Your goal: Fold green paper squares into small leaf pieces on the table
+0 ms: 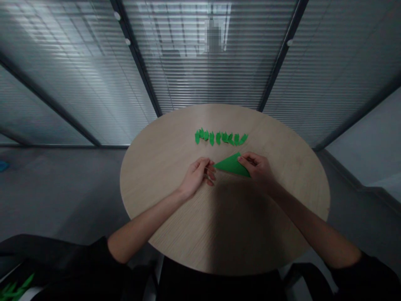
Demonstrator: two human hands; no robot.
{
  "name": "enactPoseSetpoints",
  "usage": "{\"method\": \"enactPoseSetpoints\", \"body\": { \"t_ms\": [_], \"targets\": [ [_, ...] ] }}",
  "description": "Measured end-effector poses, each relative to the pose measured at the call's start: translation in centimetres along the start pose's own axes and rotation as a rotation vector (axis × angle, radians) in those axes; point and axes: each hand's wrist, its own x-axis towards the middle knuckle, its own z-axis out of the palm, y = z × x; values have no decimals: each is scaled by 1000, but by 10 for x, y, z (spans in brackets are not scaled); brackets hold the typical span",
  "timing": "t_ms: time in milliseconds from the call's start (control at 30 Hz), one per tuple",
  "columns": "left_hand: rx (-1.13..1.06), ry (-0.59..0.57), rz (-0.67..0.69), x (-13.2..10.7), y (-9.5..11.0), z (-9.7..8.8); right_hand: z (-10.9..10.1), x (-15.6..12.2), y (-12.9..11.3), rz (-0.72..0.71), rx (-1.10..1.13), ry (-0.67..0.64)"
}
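At the round surface's [150,184] centre, the right hand [254,168] pinched a light, thin green paper triangle [232,166], best held by its edges, the left hand [197,175] curled empty beside its nine-o'clock tip.

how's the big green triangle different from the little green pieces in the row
The green paper triangle is one large piece; the little green pieces are many and far smaller. The triangle sits between the left hand and right hand; the pieces lie untouched in a row. Both are green.
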Motion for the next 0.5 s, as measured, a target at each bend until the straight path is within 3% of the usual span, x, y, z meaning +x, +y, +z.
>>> {"method": "enactPoseSetpoints", "body": {
  "t_ms": [267, 500],
  "targets": [
    [183, -152, 33, 0, -3, -2, 1, -1, -2, 7, -2, 9],
    [198, -89, 73, 2, -6, -5, 1, 0, 0, 33, 7, 17]
  ]
}}
